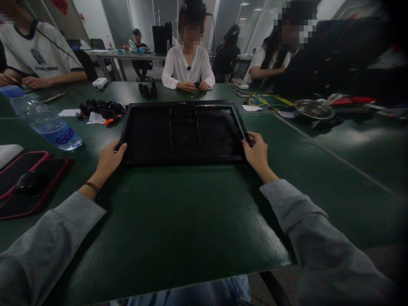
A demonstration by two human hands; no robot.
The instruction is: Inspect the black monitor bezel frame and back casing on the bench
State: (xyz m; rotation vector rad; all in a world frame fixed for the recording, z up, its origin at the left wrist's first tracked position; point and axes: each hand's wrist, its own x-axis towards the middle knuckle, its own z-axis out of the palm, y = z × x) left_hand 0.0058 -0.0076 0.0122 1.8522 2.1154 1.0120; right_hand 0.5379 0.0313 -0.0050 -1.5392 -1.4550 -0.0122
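Left hand (109,159) at nine o'clock and right hand (258,153) at three were clamped on the black frame (185,155); steadying seemed the step, next needing even grip.

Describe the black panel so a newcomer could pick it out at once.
Start at the dark green table filling the foreground. Straight ahead, the left hand and right hand grip the black panel by its two short sides. Unlike the small dark clutter to its left, it is one broad rectangle with a raised rim.
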